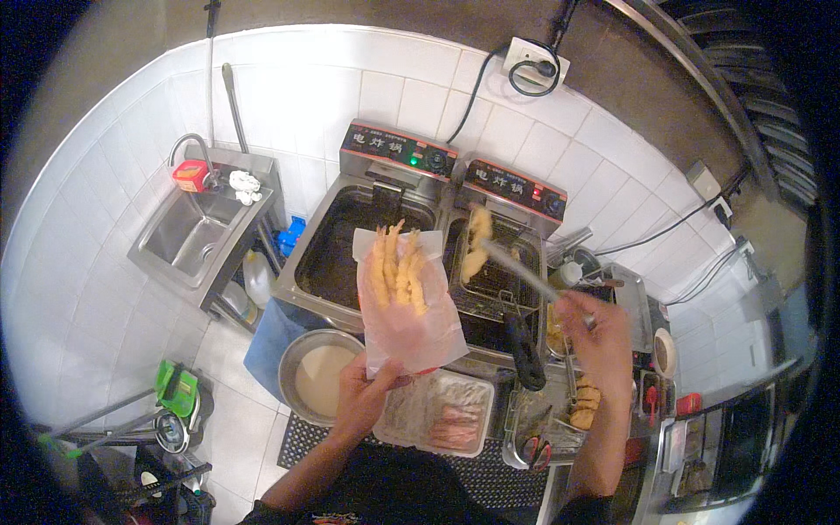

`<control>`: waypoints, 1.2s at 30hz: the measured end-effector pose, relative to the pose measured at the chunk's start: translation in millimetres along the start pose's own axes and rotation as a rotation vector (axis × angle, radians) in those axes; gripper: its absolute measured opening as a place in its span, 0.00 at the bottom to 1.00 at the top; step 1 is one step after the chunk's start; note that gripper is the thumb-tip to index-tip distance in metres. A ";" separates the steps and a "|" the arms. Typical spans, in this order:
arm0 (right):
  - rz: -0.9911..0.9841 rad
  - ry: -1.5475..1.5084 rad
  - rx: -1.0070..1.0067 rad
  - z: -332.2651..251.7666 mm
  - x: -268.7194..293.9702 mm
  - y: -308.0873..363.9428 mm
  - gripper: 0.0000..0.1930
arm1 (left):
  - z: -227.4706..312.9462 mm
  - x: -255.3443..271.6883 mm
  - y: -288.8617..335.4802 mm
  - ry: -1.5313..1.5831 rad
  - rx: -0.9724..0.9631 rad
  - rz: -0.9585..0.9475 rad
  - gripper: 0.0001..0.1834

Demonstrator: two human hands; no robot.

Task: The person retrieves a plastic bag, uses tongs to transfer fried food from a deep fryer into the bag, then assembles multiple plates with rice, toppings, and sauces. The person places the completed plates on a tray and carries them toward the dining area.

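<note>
My left hand is closed on the bottom of a white paper bag. Several golden battered fried sticks, possibly shrimp, poke out of its top. The bag hovers over the front of the left deep fryer. In my right hand is a pair of metal tongs, blurred by motion and pointing left over the right deep fryer. At the tongs' tip is another fried piece, above the wire fryer basket with its black handle.
A bowl of pale batter and a tray of raw pinkish pieces stand in front of the fryers. Right of them, a metal tray holds scissors and browned food. A steel sink is at the left.
</note>
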State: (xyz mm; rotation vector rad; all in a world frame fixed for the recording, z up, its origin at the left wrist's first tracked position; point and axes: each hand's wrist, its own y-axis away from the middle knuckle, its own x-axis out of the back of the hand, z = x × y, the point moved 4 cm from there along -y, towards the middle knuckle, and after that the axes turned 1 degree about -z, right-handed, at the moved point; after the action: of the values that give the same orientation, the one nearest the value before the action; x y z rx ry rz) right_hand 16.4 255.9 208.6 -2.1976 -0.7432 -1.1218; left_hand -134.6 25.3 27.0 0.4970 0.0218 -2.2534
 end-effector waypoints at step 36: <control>-0.066 0.116 0.227 -39.5 -35.7 -9.6 0.18 | -0.4 6.5 3.6 -0.004 -0.056 0.027 0.12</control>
State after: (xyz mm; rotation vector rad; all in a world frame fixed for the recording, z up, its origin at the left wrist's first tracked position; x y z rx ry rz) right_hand -28.8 227.5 200.4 -1.9156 -0.8531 -1.1279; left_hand -135.7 18.2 24.8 0.4599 0.0748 -2.2209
